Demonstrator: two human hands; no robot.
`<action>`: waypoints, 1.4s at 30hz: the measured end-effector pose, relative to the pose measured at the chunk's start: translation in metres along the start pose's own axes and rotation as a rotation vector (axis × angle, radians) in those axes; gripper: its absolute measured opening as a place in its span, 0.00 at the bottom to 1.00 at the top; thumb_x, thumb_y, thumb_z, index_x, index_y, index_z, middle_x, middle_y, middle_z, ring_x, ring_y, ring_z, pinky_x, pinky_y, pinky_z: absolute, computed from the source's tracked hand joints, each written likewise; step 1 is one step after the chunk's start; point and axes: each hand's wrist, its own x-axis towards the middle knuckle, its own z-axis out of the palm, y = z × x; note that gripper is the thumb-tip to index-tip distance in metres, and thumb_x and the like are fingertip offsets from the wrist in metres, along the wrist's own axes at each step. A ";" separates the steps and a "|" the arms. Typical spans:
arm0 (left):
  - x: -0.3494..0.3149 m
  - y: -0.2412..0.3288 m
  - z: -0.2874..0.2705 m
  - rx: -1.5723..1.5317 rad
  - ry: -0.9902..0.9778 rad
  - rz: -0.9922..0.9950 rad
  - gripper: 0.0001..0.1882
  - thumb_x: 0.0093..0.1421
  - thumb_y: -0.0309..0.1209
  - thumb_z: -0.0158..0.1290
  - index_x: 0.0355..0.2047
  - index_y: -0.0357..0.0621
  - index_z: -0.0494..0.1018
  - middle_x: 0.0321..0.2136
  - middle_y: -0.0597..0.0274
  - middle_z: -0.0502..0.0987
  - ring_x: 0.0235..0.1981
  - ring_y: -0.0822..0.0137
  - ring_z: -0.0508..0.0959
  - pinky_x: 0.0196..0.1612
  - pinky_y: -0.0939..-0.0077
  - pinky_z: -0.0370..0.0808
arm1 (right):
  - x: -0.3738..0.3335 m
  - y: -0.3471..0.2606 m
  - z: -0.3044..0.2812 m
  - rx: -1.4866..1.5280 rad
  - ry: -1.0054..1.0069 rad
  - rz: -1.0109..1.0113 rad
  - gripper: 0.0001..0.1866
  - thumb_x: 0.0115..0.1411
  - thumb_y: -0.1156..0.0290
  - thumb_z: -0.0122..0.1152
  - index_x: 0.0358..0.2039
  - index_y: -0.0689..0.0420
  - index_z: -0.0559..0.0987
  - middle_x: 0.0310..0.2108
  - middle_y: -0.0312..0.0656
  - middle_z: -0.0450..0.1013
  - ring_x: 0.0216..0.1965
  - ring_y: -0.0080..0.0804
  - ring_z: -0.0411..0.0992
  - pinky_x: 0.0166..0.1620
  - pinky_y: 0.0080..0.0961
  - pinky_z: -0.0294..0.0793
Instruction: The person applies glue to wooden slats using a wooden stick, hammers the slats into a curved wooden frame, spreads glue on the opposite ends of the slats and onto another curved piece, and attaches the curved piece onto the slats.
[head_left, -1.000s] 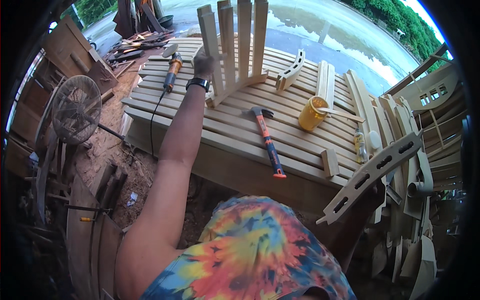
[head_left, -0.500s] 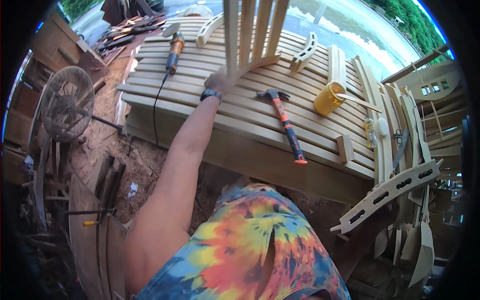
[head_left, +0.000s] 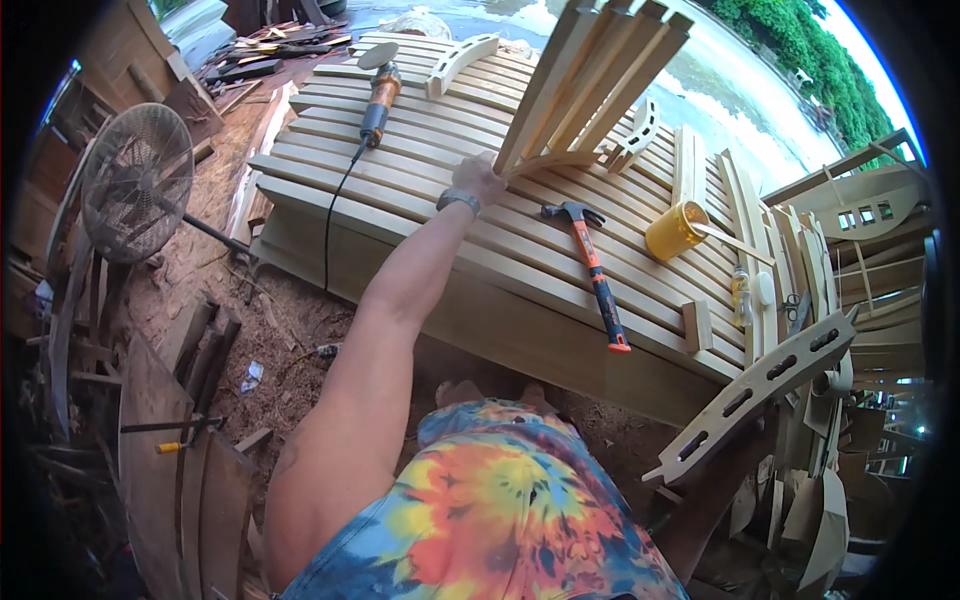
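Observation:
At the near side of a slatted wooden bench-like top (head_left: 330,200), my left hand (head_left: 480,180) is closed round the near end of a wooden frame. Several long slats (head_left: 600,90) rise from the frame's curved rail (head_left: 555,160) and lean to the right. My right hand (head_left: 768,428), in shadow at the lower right, is mostly hidden behind a curved wooden rail with slots (head_left: 752,395). It appears to hold this rail up, tilted, off the bench's near right corner. Its fingers cannot be made out clearly.
A claw hammer (head_left: 590,270), yellow glue jar (head_left: 675,230) with a stick, wood block (head_left: 697,326) and small bottle (head_left: 740,295) rest on the slats. Further back lie an angle grinder (head_left: 378,105) with its cord and two slotted rails (head_left: 465,62). A fan (head_left: 138,185) stands at left.
The view has shifted, so the bench sits lower and further right. The upright slats now lean more to the right in my left hand's grip. The slotted rail at right has come slightly lower and left.

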 end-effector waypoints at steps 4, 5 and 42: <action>0.001 -0.002 -0.009 -0.019 0.069 0.026 0.20 0.49 0.45 0.68 0.40 0.51 0.81 0.35 0.47 0.84 0.41 0.46 0.83 0.47 0.54 0.79 | 0.006 0.010 -0.019 -0.042 0.026 0.076 0.25 0.65 0.56 0.57 0.53 0.64 0.75 0.43 0.46 0.75 0.45 0.40 0.76 0.50 0.37 0.75; -0.002 -0.004 -0.011 -0.019 0.066 0.027 0.20 0.49 0.45 0.68 0.40 0.51 0.81 0.35 0.47 0.84 0.41 0.46 0.83 0.47 0.54 0.79 | 0.007 0.015 -0.022 -0.043 0.029 0.077 0.25 0.65 0.56 0.57 0.53 0.64 0.75 0.43 0.46 0.75 0.45 0.40 0.76 0.50 0.37 0.75; -0.296 -0.162 -0.270 -0.055 0.730 -0.286 0.21 0.49 0.31 0.68 0.44 0.38 0.82 0.36 0.50 0.86 0.38 0.59 0.86 0.43 0.66 0.81 | 0.007 0.288 0.236 -0.316 -1.027 0.693 0.27 0.58 0.78 0.66 0.58 0.59 0.72 0.54 0.44 0.73 0.56 0.42 0.73 0.58 0.43 0.79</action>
